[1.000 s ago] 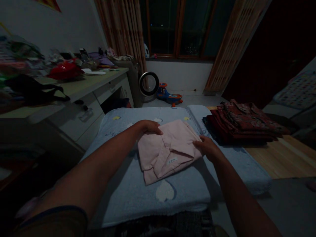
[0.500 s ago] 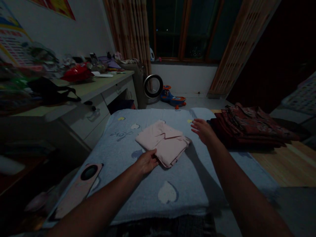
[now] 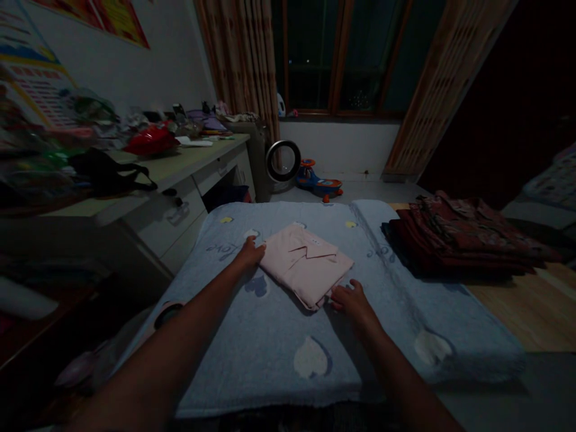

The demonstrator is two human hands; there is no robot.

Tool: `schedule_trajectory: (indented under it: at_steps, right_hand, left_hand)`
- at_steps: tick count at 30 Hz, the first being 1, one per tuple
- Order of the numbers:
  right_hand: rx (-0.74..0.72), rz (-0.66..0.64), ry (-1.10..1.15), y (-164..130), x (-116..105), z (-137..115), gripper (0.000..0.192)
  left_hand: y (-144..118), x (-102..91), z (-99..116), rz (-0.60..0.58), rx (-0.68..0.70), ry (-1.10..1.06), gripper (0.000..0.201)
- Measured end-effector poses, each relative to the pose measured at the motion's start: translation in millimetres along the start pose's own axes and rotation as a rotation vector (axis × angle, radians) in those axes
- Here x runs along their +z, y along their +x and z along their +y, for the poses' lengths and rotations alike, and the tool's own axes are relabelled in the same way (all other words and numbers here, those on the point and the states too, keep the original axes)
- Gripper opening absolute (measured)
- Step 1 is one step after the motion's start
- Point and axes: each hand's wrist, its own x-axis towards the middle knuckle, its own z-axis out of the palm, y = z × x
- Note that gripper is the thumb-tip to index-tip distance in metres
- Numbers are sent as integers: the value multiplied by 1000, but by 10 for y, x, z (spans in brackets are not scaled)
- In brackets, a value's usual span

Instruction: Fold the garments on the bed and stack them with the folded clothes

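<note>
A folded pink shirt (image 3: 306,264) lay near the middle of a pale blue towel (image 3: 279,336) spread as a work surface. The left hand (image 3: 250,252) rested at the shirt's nine o'clock edge, fingers loosely curved against the cloth and not gripping it. The right hand (image 3: 351,300) sat at its five o'clock corner, fingers flat and slightly spread, touching the hem. A stack of dark red clothes (image 3: 454,234) lay at three o'clock, well apart. The risk looked like this: pressure at only two opposite corners could let the layers slide and the fold spring open, and the soft towel might bunch beneath any push.
</note>
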Motion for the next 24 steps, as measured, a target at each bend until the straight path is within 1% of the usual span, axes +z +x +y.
schedule_trajectory:
  at_steps: [2, 4, 6, 7, 9, 12, 15, 18, 19, 20, 21, 23, 24]
  right_hand:
    - [49, 15, 113, -9, 142, 17, 66]
    - [101, -24, 179, -8, 263, -12, 50]
    - [121, -72, 213, 10, 363, -59, 38]
    - [111, -81, 223, 26, 406, -82, 36]
    - [57, -58, 208, 72, 470, -125, 39]
    - [-56, 10, 104, 145, 488, -230, 55]
    - [-182, -19, -18, 180, 364, -425, 58]
    - [-272, -88, -154, 176, 81, -584, 57]
    - [-283, -100, -218, 172, -38, -597, 57]
    - [-297, -94, -298, 169, -160, -585, 56]
    - [-330, -45, -405, 166, -275, -553, 57]
    - [-487, 183, -651, 150, -449, -456, 58]
    - [-588, 290, -760, 133, -488, -407, 58]
  left_hand:
    - [142, 36, 71, -88, 7, 12, 53]
    - [217, 74, 131, -124, 30, 16, 52]
    - [248, 105, 180, -152, 59, 23, 43]
    - [251, 117, 202, -161, 75, 23, 36]
    - [227, 127, 237, -168, 111, 10, 26]
    - [89, 106, 267, -149, 166, -32, 25]
    - [-216, 56, 249, -98, 243, -161, 31]
    - [-673, 24, 140, -53, 284, -376, 39]
    - [-837, 19, 78, -70, 269, -440, 41]
    - [-992, 14, 3, -124, 231, -498, 44]
    - [-1132, 5, -81, -214, 172, -548, 48]
    - [-1334, -28, -252, -378, 13, -589, 51]
    - [-1391, -54, -327, -424, -68, -595, 51]
